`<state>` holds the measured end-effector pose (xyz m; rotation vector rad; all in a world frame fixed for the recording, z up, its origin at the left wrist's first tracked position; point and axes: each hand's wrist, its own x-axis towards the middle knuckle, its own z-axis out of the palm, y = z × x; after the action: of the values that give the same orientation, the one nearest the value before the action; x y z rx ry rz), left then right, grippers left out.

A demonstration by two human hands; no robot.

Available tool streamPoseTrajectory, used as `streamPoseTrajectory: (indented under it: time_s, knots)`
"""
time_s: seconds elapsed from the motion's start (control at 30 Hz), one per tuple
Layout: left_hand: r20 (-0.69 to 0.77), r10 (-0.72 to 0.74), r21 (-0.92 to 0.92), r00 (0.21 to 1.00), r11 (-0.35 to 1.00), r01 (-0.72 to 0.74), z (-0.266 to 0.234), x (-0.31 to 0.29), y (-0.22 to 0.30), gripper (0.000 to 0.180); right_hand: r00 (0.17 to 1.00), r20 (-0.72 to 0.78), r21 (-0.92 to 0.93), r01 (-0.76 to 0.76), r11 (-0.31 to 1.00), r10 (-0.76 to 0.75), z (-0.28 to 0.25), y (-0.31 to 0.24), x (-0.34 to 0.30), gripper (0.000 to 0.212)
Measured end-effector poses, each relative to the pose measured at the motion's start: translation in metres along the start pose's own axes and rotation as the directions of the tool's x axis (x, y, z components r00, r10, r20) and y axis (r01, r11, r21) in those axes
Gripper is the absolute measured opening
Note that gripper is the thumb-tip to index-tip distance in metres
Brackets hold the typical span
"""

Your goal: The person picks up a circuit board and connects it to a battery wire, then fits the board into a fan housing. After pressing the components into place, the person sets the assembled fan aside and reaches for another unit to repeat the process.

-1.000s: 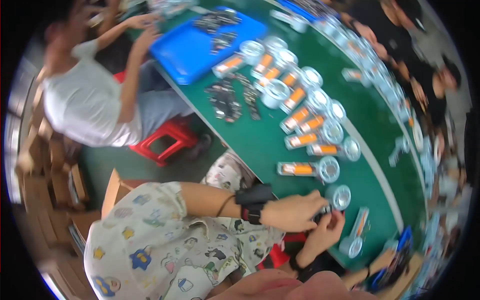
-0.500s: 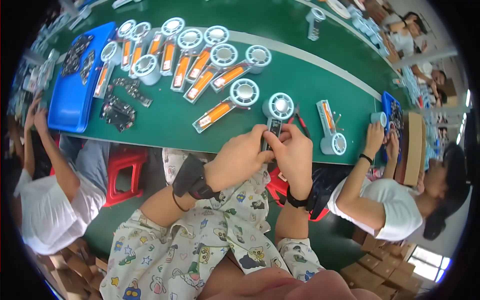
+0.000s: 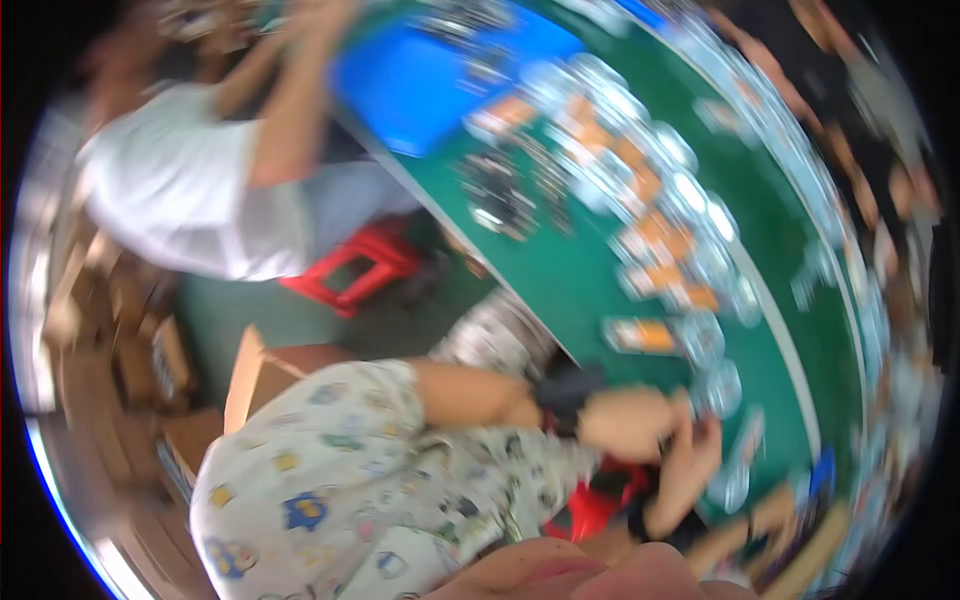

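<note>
The whole view is smeared by motion. My left hand (image 3: 628,422) and my right hand (image 3: 688,465) meet at the table's near edge, closed around the handle of a light-blue handheld fan (image 3: 719,388). Its round head points away beyond my fingertips; single fingers are hard to make out. Close by lies another fan unit with an orange battery (image 3: 645,336) in its open handle. On the other side of my hands rests one more fan (image 3: 735,480), badly blurred.
Several fans with orange batteries (image 3: 655,240) lie in a row along the green table. Dark circuit boards (image 3: 495,195) are heaped near a blue tray (image 3: 390,90). A co-worker in white (image 3: 200,190) sits at the left, beside a red stool (image 3: 355,265). A cardboard box (image 3: 245,380) stands behind.
The view has swung strongly toward the left and tilted, so the table now runs diagonally. My hands appear farther right and lower, still together at the fan.
</note>
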<state>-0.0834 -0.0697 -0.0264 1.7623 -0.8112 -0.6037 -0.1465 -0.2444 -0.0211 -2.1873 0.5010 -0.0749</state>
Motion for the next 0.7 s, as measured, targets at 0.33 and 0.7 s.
streamPoseTrajectory:
  time_s: [0.33, 0.7]
  knots:
    - [-0.043, 0.067, -0.121, 0.997, 0.990, -0.071, 0.021, 0.002, -0.030, 0.061, 0.976, -0.187, -0.262, -0.155, 0.953, 0.108, 0.007, 0.041, 0.016, 0.058]
    - [-0.271, 0.134, 0.115, 0.953, 0.988, -0.106, 0.027, 0.016, -0.005, 0.053, 0.978, -0.202, -0.248, -0.105, 0.963, 0.054, 0.019, 0.030, 0.018, 0.054]
